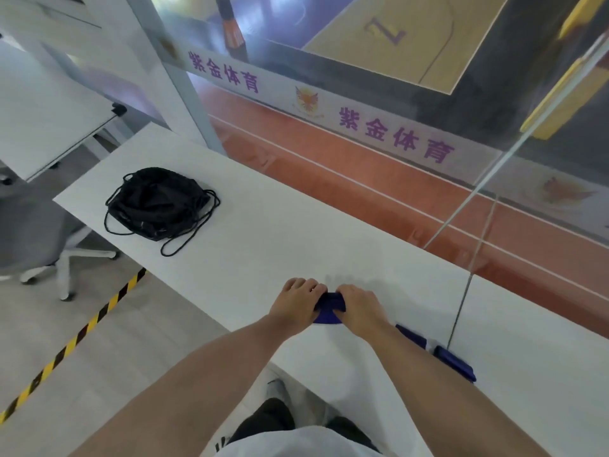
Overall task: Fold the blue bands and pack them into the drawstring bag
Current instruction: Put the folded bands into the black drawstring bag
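Note:
A blue band point(329, 310) lies bunched on the white table point(263, 245) near its front edge. My left hand point(296, 305) and my right hand point(359, 306) both press down on it from either side, fingers curled over the fabric, so most of it is hidden. More blue bands point(453, 359) lie to the right, beside my right forearm, close to the table edge. The black drawstring bag point(158, 202) sits crumpled at the far left of the table, its cords looping out around it, well away from both hands.
A glass wall point(362, 127) with purple lettering runs along the back of the table. A grey office chair point(39, 252) stands left of the table. Yellow-black tape point(82, 331) crosses the floor. A seam point(461, 308) splits the tabletop at right.

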`<state>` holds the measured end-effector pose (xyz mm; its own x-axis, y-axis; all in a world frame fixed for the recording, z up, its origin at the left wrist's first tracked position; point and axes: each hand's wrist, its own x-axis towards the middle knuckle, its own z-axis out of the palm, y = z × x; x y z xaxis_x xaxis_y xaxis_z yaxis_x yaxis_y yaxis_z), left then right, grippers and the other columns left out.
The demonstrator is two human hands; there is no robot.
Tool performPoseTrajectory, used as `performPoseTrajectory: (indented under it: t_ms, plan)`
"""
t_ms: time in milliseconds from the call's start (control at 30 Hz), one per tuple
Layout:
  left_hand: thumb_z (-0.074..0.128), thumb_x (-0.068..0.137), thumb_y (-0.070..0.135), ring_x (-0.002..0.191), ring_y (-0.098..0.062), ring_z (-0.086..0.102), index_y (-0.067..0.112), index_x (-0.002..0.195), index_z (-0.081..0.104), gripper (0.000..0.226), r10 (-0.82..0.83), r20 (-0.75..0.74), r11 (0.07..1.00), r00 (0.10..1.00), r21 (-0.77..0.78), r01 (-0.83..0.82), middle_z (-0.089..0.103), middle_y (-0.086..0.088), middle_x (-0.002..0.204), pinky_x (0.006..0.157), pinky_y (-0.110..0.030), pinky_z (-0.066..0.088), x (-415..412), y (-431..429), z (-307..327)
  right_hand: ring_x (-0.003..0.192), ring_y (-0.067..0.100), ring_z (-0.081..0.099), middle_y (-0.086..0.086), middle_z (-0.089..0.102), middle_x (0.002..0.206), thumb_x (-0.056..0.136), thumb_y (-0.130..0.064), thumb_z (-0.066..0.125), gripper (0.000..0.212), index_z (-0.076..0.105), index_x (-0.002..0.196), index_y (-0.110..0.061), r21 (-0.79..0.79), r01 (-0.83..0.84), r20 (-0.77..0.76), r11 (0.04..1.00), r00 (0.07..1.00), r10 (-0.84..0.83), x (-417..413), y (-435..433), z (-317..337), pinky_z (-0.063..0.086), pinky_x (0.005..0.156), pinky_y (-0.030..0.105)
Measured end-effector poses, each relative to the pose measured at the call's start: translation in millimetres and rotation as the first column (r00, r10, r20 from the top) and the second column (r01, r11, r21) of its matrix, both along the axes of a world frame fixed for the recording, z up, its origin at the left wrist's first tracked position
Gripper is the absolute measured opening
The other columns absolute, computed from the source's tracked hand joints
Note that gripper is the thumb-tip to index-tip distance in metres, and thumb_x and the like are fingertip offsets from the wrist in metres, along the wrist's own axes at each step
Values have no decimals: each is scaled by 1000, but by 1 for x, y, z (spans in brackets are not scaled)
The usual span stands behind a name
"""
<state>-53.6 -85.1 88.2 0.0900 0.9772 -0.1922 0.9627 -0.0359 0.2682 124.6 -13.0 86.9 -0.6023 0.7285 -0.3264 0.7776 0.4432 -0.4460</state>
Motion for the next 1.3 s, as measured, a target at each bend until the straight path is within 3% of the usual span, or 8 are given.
performPoseTrajectory:
  t_ms: [133,467,600,733,867,1033,1167,1300]
  plan:
    - [54,88,24,106,-21,56,23,119,53,32,69,-7,997,998,45,-69,60,4,117,106,-32,34,-44,-9,15,80,22,63,-2,66,97,85,-29,64,19,57,102,-21,17,6,-62,1000,998,-5,-49,-4,16,52,72,33]
    - [54,90,19,105,-16,51,23,119,50,30,175,141,971,974,137,-195,57,7,117,112,-39,29,-220,-38,28,85,12,64,-11,67,98,87,-30,67,29,55,113,-30,-155,84,-226,984,967,-118,-211,-24,49,53,75,28]
    - [54,92,23,109,-16,47,24,123,51,31,211,168,963,963,135,-235,56,8,120,113,-35,27,-303,-56,43,91,16,66,-6,69,103,89,-29,66,28,58,115,-26,-128,70,-233,989,968,-98,-298,-39,61,56,82,34]
    - [57,89,28,119,-17,51,24,126,52,37,251,107,953,962,147,-265,57,6,125,118,-40,22,-386,-74,56,95,20,67,-4,69,108,91,-32,64,28,56,117,-25,-88,56,-190,995,979,-72,-381,-50,73,56,84,36]
    - [57,91,26,115,-18,53,23,125,57,35,350,86,916,933,177,-360,59,5,123,113,-37,27,-453,-80,58,99,26,67,1,70,112,91,-33,62,30,56,119,-22,-34,88,-135,996,987,-92,-445,-50,81,55,83,37]
    - [48,96,21,95,-24,60,20,95,66,18,443,29,882,896,162,-442,63,5,103,95,-32,36,-510,-74,45,101,29,66,5,69,112,93,-33,61,36,55,124,-17,-13,180,-125,984,976,-180,-495,-21,85,55,86,41]
    - [45,99,22,99,-19,57,22,100,65,20,437,-16,893,899,128,-432,62,7,105,103,-32,35,-549,-56,33,99,29,67,5,70,107,93,-31,63,30,57,117,-15,-58,253,-161,966,952,-259,-531,17,77,55,88,43]
    - [45,98,18,108,-14,54,22,105,64,20,429,-56,902,901,77,-425,60,9,112,113,-31,26,-586,-31,22,103,31,66,7,70,113,92,-33,62,36,56,122,-14,-132,294,-159,947,937,-313,-575,55,57,53,91,42]
